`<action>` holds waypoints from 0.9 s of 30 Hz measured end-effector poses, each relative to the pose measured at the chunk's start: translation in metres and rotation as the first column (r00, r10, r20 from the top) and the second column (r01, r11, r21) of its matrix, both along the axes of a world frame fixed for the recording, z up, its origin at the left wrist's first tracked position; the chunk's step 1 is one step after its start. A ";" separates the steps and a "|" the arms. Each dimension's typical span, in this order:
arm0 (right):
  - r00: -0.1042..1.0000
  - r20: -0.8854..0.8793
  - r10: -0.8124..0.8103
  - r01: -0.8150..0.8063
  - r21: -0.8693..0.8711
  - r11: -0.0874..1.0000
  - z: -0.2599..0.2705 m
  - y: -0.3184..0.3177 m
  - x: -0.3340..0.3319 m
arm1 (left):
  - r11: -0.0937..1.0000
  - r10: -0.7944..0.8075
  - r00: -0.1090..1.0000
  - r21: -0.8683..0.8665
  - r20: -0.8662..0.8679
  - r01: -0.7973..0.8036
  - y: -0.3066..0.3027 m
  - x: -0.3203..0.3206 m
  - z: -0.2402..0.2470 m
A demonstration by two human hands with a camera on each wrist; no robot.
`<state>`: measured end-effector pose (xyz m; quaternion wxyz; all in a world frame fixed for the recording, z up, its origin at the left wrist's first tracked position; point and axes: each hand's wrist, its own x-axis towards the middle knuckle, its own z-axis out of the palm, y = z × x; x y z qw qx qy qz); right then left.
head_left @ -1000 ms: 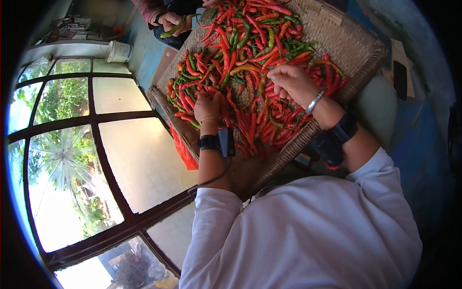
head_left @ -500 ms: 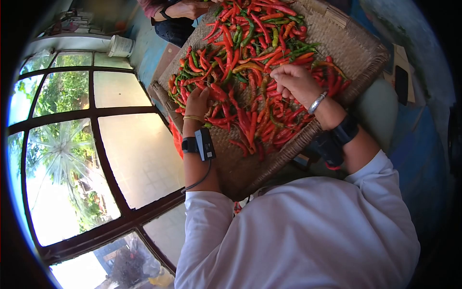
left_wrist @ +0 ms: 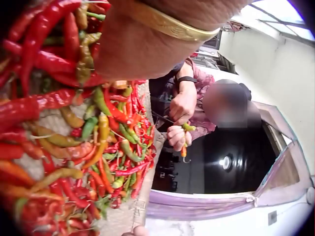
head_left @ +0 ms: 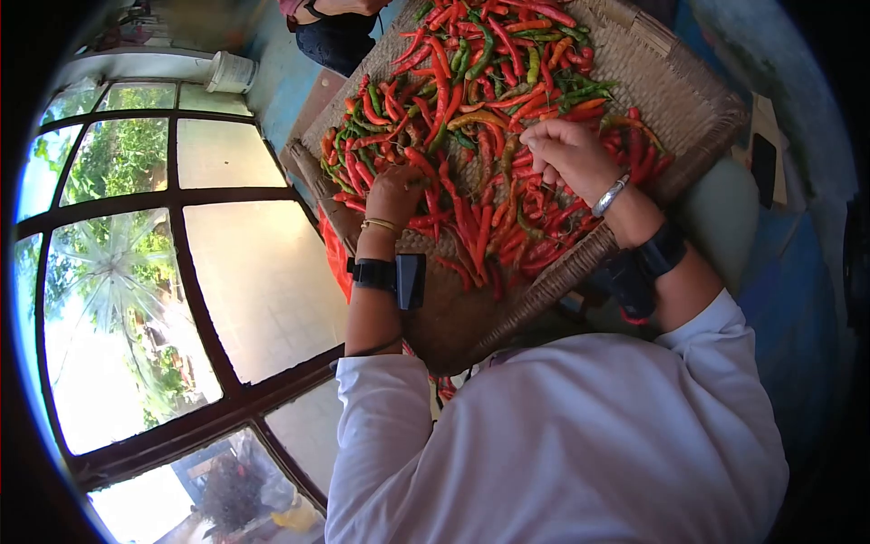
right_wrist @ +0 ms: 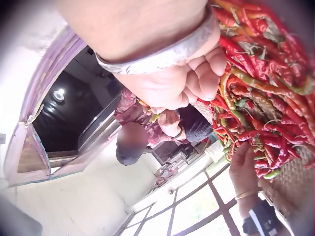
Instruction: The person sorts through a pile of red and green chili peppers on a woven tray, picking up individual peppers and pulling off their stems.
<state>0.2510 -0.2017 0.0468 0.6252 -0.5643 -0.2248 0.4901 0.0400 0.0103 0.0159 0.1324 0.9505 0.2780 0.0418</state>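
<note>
Red, orange and green chili peppers (head_left: 471,218) lie heaped on a woven tray (head_left: 634,63). My left hand (head_left: 391,198) is bent down over the near left part of the heap. Its fingertips reach in among the peppers, and I cannot tell whether they grip one. To the right, my right hand (head_left: 573,159) is held over the heap with its fingers curled and thumb close to the index finger. No pepper shows in its fingers (right_wrist: 204,73) in the right wrist view.
Across the tray another person's hands (left_wrist: 182,108) hold a green and orange chili pepper (left_wrist: 189,127). A paned window (head_left: 231,199) runs along the left side. A dark phone (head_left: 764,168) lies beyond the tray's right edge. Red plastic (head_left: 333,258) hangs at its left edge.
My left hand moved left over the peppers, then came back right with its fingers turned down. My right hand stays nearly in place. The other person's hands have shifted mostly out of the head view.
</note>
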 end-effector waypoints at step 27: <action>0.928 0.159 0.338 -0.297 -0.238 0.925 -0.042 0.099 -0.035 | 0.793 0.550 0.592 -0.590 0.589 -0.150 -0.032 -0.002 -0.011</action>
